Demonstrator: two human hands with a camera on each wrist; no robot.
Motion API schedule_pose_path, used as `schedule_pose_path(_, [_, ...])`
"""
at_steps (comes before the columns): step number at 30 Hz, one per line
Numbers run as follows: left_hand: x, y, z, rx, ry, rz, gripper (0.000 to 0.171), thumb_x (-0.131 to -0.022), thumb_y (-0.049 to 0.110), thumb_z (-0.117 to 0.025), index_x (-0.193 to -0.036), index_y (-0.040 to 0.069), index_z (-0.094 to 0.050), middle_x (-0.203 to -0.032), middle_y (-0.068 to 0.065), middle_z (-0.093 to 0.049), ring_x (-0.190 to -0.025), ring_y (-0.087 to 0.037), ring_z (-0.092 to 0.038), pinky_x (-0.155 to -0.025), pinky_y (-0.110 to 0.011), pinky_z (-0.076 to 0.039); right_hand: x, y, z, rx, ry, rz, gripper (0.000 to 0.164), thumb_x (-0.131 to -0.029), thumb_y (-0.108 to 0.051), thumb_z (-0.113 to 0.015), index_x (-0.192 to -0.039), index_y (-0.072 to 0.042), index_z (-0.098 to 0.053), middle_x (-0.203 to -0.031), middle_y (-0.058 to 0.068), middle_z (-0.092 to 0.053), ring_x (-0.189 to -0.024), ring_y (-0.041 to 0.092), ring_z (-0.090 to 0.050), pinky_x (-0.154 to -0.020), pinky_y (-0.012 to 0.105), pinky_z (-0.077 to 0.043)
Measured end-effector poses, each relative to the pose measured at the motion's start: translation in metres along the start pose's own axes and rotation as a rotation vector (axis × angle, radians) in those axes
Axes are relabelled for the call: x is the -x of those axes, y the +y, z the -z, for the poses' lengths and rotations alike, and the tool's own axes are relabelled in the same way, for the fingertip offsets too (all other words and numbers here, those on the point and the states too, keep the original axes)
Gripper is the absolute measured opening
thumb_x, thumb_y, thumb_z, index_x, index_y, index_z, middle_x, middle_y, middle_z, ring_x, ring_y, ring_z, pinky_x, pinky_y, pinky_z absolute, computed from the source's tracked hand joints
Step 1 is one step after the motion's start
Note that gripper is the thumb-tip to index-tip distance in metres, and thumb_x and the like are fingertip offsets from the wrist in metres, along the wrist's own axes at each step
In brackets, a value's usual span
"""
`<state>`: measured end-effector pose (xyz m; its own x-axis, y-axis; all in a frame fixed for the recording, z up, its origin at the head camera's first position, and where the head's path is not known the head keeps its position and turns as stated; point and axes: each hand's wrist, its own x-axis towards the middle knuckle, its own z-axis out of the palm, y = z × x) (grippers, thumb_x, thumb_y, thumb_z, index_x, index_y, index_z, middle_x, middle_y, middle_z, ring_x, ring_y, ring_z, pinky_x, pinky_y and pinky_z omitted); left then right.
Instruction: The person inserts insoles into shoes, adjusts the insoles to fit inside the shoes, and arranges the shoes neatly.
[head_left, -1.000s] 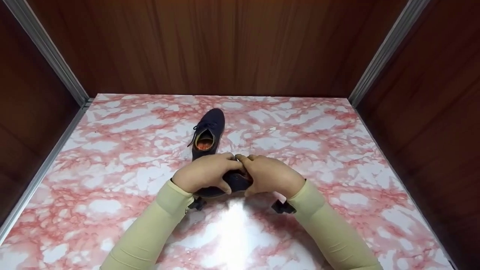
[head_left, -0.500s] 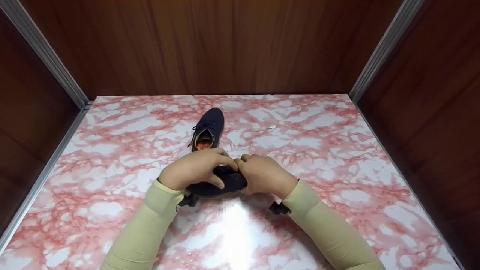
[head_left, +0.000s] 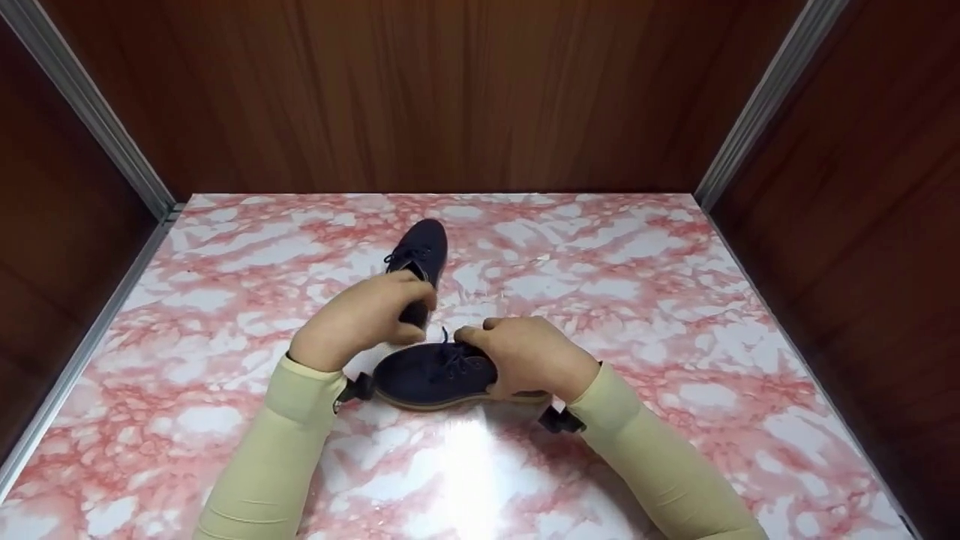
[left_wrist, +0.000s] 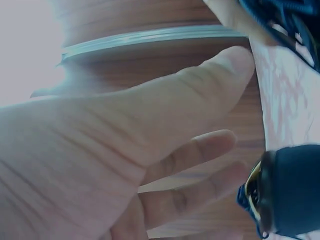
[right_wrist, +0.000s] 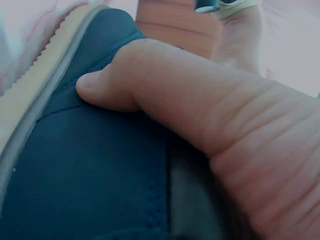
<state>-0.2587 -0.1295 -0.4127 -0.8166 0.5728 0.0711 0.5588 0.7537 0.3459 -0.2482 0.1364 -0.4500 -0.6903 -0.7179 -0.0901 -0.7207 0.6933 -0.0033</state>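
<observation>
A dark navy lace-up shoe (head_left: 416, 375) with a pale sole lies sideways, toe to the left, on the marbled table. My right hand (head_left: 532, 352) grips it around the heel and opening; in the right wrist view the thumb (right_wrist: 115, 85) presses its stitched side (right_wrist: 100, 165). A matching shoe (head_left: 427, 247) stands farther back, toe pointing away. My left hand (head_left: 360, 319) is over that shoe's heel end, fingers spread and thumb apart. The left wrist view shows bare space between this hand (left_wrist: 125, 135) and the shoe (left_wrist: 295, 190). The far shoe's opening is mostly hidden.
Brown wood-grain panels (head_left: 450, 97) enclose the table's back and both sides, with grey metal strips (head_left: 105, 135) at the corners. A bright glare (head_left: 472, 480) lies on the red-and-white tabletop (head_left: 637, 270) in front of the near shoe.
My left hand has let go of the near shoe and moved left and away, toward the far shoe. The right hand keeps its grip on the near shoe, whose laces now show.
</observation>
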Motion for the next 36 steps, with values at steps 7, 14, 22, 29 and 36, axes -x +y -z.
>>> schedule_pose_path(7, [0.006, -0.006, 0.009, -0.024, 0.035, 0.101, 0.036, -0.091, 0.025, -0.091, -0.122, 0.016, -0.075, -0.121, -0.006, -0.069, -0.098, -0.026, -0.07, -0.088, -0.047, -0.059, 0.009, 0.006, 0.015, -0.044, 0.061, -0.005, 0.078, -0.077, -0.038, -0.09, -0.15, -0.03, -0.061, -0.107, 0.006, -0.072, -0.083, 0.027, -0.072, -0.072, 0.05, -0.062])
schedule_pose_path(14, [0.01, -0.012, 0.012, -0.109, 0.067, 0.175, 0.039, -0.089, 0.031, -0.093, -0.122, 0.017, -0.076, -0.123, -0.011, -0.072, -0.1, -0.03, -0.072, -0.091, -0.051, -0.06, 0.018, 0.012, 0.027, -0.055, 0.125, -0.054, 0.079, -0.079, -0.043, -0.087, -0.153, -0.037, -0.059, -0.111, 0.004, -0.072, -0.085, 0.024, -0.072, -0.074, 0.051, -0.062])
schedule_pose_path(22, [0.011, -0.013, 0.012, -0.125, 0.083, 0.2, 0.036, -0.093, 0.034, -0.089, -0.121, 0.016, -0.074, -0.119, -0.011, -0.073, -0.096, -0.031, -0.072, -0.086, -0.053, -0.06, 0.023, 0.017, 0.036, -0.057, 0.123, -0.1, 0.078, -0.079, -0.043, -0.086, -0.153, -0.037, -0.06, -0.116, 0.004, -0.075, -0.092, 0.025, -0.074, -0.075, 0.053, -0.063])
schedule_pose_path(29, [0.013, -0.016, 0.016, -0.145, 0.067, 0.214, 0.035, -0.097, 0.033, -0.085, -0.125, 0.016, -0.074, -0.112, -0.009, -0.07, -0.09, -0.028, -0.068, -0.084, -0.052, -0.059, 0.026, 0.023, 0.041, -0.092, 0.114, -0.126, 0.078, -0.079, -0.043, -0.085, -0.153, -0.036, -0.06, -0.117, 0.006, -0.076, -0.095, 0.025, -0.074, -0.077, 0.054, -0.062])
schedule_pose_path(36, [0.014, -0.018, 0.016, -0.157, 0.061, 0.224, 0.034, -0.098, 0.032, -0.084, -0.126, 0.015, -0.074, -0.111, -0.011, -0.069, -0.093, -0.031, -0.07, -0.086, -0.053, -0.06, 0.03, 0.029, 0.047, -0.121, 0.128, -0.137, 0.081, -0.081, -0.043, -0.084, -0.156, -0.032, -0.058, -0.124, 0.01, -0.077, -0.1, 0.028, -0.075, -0.082, 0.056, -0.061])
